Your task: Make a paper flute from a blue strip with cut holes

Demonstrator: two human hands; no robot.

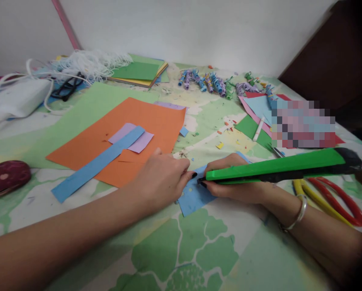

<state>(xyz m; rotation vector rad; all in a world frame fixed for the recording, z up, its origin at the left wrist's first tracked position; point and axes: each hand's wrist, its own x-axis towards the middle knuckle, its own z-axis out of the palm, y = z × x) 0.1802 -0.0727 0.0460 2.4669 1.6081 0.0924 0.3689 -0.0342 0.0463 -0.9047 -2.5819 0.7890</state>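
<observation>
A green utility knife [278, 165] with black parts is in my right hand [232, 178], its tip end down at a blue paper piece [196, 202] with small holes or spots. My left hand [167, 176] is closed with curled fingers, and its thumb presses the left side of that same paper against the table. Both hands partly cover the paper. Left of them, a long blue paper strip [99, 163] crosses a small purple paper piece [142, 141] on an orange sheet [132, 117]. The knife's blade tip is hard to make out.
Yellow-and-red handled scissors [335, 202] lie beside my right wrist. Several curled paper rolls [215, 83] stand along the back. Behind on the left are a paper stack [138, 70], white string [90, 62], glasses [67, 87] and a white device [20, 97]. A maroon case [8, 178] lies at far left.
</observation>
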